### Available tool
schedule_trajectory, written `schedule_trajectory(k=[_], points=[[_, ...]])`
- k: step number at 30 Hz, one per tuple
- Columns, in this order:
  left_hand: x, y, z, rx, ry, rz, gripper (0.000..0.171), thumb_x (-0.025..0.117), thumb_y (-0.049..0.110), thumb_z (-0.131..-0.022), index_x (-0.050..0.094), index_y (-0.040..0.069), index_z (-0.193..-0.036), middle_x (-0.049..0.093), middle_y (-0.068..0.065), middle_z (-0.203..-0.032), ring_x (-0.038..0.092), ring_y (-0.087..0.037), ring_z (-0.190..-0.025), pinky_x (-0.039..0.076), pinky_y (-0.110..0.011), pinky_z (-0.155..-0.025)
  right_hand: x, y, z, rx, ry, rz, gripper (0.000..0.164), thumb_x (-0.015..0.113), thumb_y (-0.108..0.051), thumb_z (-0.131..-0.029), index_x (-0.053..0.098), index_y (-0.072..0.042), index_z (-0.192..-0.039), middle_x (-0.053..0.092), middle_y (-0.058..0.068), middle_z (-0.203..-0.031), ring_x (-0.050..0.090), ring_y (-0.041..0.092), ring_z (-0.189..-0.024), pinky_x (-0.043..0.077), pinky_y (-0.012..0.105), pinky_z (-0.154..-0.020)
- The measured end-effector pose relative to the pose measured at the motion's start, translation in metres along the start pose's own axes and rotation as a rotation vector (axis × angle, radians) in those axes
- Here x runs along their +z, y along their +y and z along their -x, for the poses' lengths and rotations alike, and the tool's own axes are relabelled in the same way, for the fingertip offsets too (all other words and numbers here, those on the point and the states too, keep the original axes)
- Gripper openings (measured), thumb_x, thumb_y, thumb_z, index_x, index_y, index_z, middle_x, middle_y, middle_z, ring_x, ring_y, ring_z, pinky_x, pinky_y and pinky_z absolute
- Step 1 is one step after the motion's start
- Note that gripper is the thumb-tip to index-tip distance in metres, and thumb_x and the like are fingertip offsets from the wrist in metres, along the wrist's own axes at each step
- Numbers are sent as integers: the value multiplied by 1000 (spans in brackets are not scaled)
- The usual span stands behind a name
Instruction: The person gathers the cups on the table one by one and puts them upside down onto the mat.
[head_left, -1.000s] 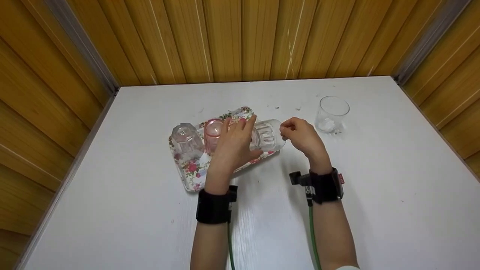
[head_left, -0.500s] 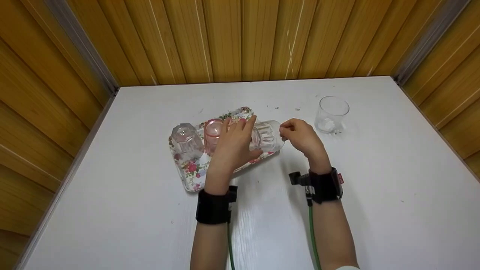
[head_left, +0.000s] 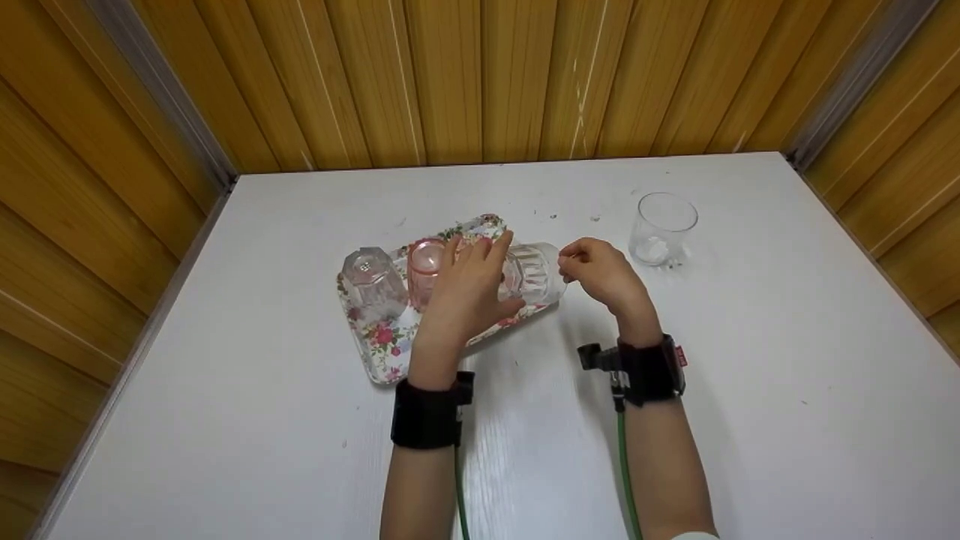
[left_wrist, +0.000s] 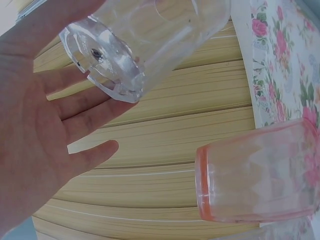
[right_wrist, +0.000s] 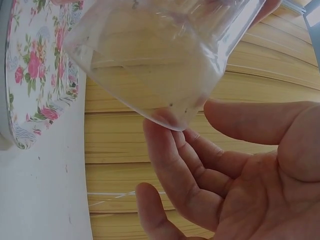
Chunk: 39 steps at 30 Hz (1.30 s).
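A clear glass (head_left: 536, 274) with a ribbed side lies sideways in the air above the right end of a floral tray (head_left: 375, 356). My left hand (head_left: 469, 289) holds its thick base (left_wrist: 105, 55) between the thumb and the fingers. At the other end, my right hand (head_left: 604, 274) pinches the rim; in the right wrist view the fingertips (right_wrist: 162, 117) touch the glass edge. Upside down on the tray stand a pink glass (head_left: 424, 266), partly behind my left hand, and a faceted clear glass (head_left: 373, 281) at the left.
A wide clear tumbler (head_left: 664, 229) stands upright at the back right of the white table (head_left: 765, 330). Wood-patterned panels (head_left: 517, 82) rise behind the table and at both sides. Green cables (head_left: 628, 465) run back from the wrist straps.
Both hands keep their hold on the clear glass. Its rim end and my right hand have shifted very slightly toward me. The tray and the other glasses have stayed in place.
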<state>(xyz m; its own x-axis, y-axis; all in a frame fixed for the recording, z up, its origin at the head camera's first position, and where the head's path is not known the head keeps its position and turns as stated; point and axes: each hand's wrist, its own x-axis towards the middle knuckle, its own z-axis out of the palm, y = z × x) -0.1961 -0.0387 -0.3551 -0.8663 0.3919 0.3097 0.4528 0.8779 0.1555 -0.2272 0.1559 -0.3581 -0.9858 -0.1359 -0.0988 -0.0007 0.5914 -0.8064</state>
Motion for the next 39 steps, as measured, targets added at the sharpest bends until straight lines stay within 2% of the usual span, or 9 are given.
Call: schedule_trajectory(k=[11,17,22,27,33,36,39], points=[[0,0,-1,5,-5,-6,80,73,40,-71,39,11,-136,55,-10,-120,51,-26,-114,17,-46,-111,-1,0,0,20,-3,0,33,47,-16,-92,52,5,-117,60,19,-102,59,28,-92,43,39,-83],[0,0,0,16,20,-15,78,73,40,-71,41,10,-135,56,-10,-118,52,-26,-112,18,-47,-110,0,1,0,31,-1,-3,33,47,-17,-92,52,4,-117,60,18,-103,58,28,-93,42,36,-81],[1,-1,0,26,30,-7,78,74,40,-70,41,10,-135,56,-10,-116,52,-26,-111,20,-48,-109,0,3,-1,26,-1,20,32,49,-17,-92,53,4,-116,60,19,-100,58,33,-95,42,35,-79],[1,-2,-1,19,11,5,79,74,40,-71,40,10,-135,55,-10,-118,51,-26,-113,20,-48,-109,1,3,-2,34,9,32,30,50,-18,-92,55,2,-113,60,18,-100,59,34,-96,42,36,-79],[3,-3,-2,4,-12,16,80,74,40,-71,39,11,-137,54,-10,-120,49,-27,-115,19,-48,-110,1,4,-2,39,85,150,29,48,-18,-92,56,1,-112,63,18,-99,60,30,-92,45,35,-72],[4,-3,-3,-1,-17,12,81,75,40,-70,39,11,-136,54,-10,-120,49,-27,-114,19,-48,-109,1,6,-2,40,137,183,29,48,-18,-92,57,2,-112,62,19,-104,58,31,-95,46,39,-76],[6,-4,-4,-5,-19,8,80,75,40,-70,39,11,-136,53,-10,-120,49,-26,-115,20,-48,-109,1,8,-4,42,225,238,29,48,-17,-91,58,3,-109,61,20,-105,58,34,-95,46,44,-78]])
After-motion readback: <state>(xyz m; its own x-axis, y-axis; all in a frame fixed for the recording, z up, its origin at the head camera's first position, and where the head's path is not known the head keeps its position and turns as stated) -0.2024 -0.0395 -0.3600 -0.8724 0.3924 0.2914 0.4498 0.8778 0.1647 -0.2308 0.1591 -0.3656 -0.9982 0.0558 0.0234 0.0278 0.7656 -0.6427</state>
